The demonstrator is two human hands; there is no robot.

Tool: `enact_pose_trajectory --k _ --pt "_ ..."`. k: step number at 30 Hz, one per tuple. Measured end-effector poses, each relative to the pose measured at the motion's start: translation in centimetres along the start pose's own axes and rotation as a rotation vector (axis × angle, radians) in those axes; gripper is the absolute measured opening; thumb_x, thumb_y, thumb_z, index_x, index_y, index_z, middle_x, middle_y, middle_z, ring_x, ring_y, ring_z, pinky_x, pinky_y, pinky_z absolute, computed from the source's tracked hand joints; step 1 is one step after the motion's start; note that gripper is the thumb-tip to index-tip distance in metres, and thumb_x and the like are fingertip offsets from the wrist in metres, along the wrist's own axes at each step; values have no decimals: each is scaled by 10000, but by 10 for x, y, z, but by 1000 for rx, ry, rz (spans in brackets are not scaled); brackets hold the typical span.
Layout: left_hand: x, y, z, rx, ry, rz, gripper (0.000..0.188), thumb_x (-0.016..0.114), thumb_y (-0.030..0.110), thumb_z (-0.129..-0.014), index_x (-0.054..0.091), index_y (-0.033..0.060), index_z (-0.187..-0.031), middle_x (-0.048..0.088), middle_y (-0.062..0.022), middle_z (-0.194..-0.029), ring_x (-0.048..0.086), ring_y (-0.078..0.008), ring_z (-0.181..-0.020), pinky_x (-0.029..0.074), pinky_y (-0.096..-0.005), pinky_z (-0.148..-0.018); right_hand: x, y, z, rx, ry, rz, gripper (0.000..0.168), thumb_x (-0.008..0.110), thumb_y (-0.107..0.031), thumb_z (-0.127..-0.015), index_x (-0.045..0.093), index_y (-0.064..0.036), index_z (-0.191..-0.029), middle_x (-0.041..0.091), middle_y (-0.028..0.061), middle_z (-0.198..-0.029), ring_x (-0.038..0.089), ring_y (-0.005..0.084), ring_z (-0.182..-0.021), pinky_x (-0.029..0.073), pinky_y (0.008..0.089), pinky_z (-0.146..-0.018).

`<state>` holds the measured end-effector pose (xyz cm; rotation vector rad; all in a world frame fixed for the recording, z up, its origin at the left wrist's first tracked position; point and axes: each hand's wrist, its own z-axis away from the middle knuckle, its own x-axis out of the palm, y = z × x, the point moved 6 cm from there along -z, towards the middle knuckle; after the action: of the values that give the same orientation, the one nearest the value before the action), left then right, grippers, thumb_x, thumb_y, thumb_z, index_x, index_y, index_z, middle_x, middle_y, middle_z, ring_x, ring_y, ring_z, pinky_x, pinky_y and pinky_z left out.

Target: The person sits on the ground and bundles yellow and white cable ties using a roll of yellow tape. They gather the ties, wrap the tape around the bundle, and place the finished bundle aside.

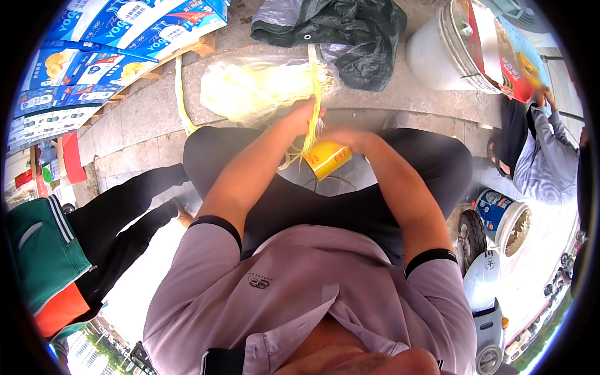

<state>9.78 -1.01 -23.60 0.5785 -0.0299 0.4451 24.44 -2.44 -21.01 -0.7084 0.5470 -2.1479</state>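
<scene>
My left hand (303, 117) is closed around a bunch of pale yellow strands (311, 132), whose ends hang below the fist. A longer pale strip rises above it toward a dark tarpaulin. My right hand (346, 138), blurred, lies over the upper end of a yellow cylindrical package (329, 159) with red writing. Whether its fingers grip the package or strands is hidden. The package tilts between my thighs, and some strands loop at its left side. Just beyond my left hand, a clear plastic bag (253, 89) full of similar strands lies on the stone slab.
The grey-green tarpaulin (351, 42) lies crumpled beyond the bag. A white bucket (438, 54) stands at far right, with a person's hands (546, 99) near it. Drink cartons (122, 37) are stacked at left, and another person (51, 253) is close by. A scooter (485, 286) stands at right.
</scene>
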Motion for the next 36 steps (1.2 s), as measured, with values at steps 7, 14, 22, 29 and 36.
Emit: enact_pose_trajectory --k 7,14,22,29,36 --pt "20 36 33 121 -177 -31 366 787 326 -907 666 28 -1081 677 -71 -919 615 -173 -769 536 -319 -677 -1 -35 25 -147 16 -226 377 665 -229 -981 611 -39 -1302 690 84 -1200 678 190 -1070 544 340 -916" --pt "-20 -9 21 12 -161 -116 307 671 246 -1001 633 -13 -1162 688 -121 -1025 682 -223 -843 578 -365 -763 -3 -31 14 -210 -54 -84 489 732 -108 -850 596 -42 -1315 659 92 -1204 654 206 -1121 522 356 -955" --pt "-17 19 37 233 -46 -336 378 658 306 -1014 571 4 -1225 671 -111 -1042 653 -193 -794 566 -344 -676 7 -36 48 -278 73 -120 774 715 -73 -802 424 -40 -1518 552 148 -1411 570 259 -1256 451 358 -1050" --pt "-28 25 33 164 4 -587 379 645 439 -1002 586 66 -1040 546 -15 -872 464 -130 -637 479 -318 -581 -17 -17 41 -207 247 -267 594 700 -161 -839 559 -17 -1398 618 138 -1331 603 239 -1191 473 358 -1004" --pt "-15 10 23 -2 -175 -193 430 556 432 -1055 610 17 -1155 636 -64 -963 595 -180 -805 527 -355 -721 -9 -10 42 -180 344 -132 408 688 -238 -910 668 -44 -1268 699 98 -1176 665 213 -1045 518 355 -903"
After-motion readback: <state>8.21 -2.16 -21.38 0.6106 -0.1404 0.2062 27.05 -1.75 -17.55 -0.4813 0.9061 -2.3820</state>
